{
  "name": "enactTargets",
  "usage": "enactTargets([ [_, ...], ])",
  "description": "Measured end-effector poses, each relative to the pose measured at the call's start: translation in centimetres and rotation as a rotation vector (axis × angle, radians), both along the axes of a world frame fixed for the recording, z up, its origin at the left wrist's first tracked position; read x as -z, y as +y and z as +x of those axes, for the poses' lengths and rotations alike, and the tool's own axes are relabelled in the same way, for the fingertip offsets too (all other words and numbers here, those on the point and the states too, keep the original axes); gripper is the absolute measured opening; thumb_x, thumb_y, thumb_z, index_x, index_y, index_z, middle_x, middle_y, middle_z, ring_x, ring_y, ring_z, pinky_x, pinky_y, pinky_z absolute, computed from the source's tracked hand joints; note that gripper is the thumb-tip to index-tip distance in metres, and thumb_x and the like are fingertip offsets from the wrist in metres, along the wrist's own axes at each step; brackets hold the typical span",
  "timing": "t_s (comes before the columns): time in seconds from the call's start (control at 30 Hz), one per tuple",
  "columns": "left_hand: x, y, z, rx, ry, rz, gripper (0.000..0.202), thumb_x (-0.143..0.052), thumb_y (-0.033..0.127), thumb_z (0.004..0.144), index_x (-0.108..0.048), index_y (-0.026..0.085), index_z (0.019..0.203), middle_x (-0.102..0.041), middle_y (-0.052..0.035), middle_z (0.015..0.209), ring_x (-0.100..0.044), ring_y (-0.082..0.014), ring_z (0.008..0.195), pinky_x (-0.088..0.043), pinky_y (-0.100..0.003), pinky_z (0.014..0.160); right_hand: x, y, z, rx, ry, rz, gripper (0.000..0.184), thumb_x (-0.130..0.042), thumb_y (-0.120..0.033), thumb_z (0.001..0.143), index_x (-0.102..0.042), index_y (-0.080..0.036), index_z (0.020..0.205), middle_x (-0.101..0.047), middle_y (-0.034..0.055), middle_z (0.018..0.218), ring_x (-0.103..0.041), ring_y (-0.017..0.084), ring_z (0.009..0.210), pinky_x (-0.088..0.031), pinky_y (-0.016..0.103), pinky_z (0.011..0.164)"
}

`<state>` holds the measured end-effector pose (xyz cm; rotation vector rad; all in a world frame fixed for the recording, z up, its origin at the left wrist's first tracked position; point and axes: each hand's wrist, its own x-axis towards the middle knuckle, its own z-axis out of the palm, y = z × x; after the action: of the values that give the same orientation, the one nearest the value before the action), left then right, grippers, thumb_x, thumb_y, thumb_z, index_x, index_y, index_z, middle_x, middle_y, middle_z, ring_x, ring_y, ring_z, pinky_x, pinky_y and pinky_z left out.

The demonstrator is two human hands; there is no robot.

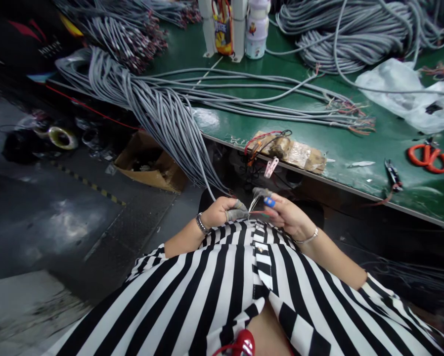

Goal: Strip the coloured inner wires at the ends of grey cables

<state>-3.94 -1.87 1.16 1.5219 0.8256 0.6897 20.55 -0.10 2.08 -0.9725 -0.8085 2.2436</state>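
My left hand (224, 211) grips the end of a grey cable (207, 185) close to my striped shirt, with grey finger covers on the fingertips. My right hand (287, 215) pinches the thin coloured wires (255, 207) that fan out of that cable's end; a blue cover sits on one finger. The cable runs up to a thick bundle of grey cables (162, 113) that hangs over the edge of the green workbench (340, 148). Both hands are below the bench's front edge.
On the bench lie a taped block with red and black leads (288, 151), orange scissors (429, 158), a small cutter (392, 174), a plastic bag (403, 91), cable coils (348, 39) and bottles (257, 29). A cardboard box (148, 160) and tape roll (62, 137) sit on the floor.
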Motion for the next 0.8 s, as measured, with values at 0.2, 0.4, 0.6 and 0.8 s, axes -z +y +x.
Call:
enactTargets([
  [0.2, 0.7, -0.4, -0.2, -0.066, -0.137, -0.171, 0.044, -0.073, 0.052, 0.076, -0.069, 0.009, 0.082, -0.055, 0.0008, 0.054, -0.042, -0.0051, 0.043, -0.033, -0.017, 0.043, 1.4, 1.6, 2.9, 0.311, -0.198, 0.186, 0.026, -0.067, -0.038, 0.082, -0.051, -0.024, 0.097, -0.035, -0.0127, 0.048, -0.014, 0.004, 0.035, -0.011, 0.016, 0.033],
  [0.4, 1.1, -0.1, 0.0, -0.226, -0.348, -0.307, 0.044, -0.077, 0.052, 0.072, -0.060, 0.012, 0.074, -0.046, 0.0060, 0.045, -0.031, -0.0022, 0.034, -0.019, -0.015, 0.036, 0.2, -1.8, 0.8, 0.314, -0.326, 0.642, 0.030, -0.069, -0.044, 0.082, -0.067, -0.019, 0.100, -0.061, -0.0001, 0.067, -0.055, 0.011, 0.056, -0.045, 0.022, 0.048],
  [0.6, 0.7, -0.1, 0.3, -0.208, -0.364, -0.346, 0.049, -0.079, 0.056, 0.066, -0.056, 0.012, 0.069, -0.046, 0.0061, 0.043, -0.032, -0.0025, 0.032, -0.020, -0.016, 0.034, -1.9, -1.5, -2.3, 0.066, -0.251, 1.077, 0.038, -0.057, -0.038, 0.093, -0.059, -0.023, 0.128, -0.066, 0.0110, 0.121, -0.063, 0.023, 0.110, -0.052, 0.041, 0.096],
  [0.8, -0.2, -0.1, 0.0, -0.069, -0.262, -0.248, 0.048, -0.076, 0.056, 0.070, -0.065, 0.010, 0.070, -0.052, 0.0022, 0.047, -0.037, -0.0041, 0.037, -0.027, -0.016, 0.037, -1.1, -0.6, -2.8, -0.044, -0.365, 1.200, 0.031, -0.050, -0.043, 0.095, -0.066, -0.018, 0.085, -0.062, 0.0053, 0.079, -0.058, 0.015, 0.072, -0.050, 0.029, 0.068],
])
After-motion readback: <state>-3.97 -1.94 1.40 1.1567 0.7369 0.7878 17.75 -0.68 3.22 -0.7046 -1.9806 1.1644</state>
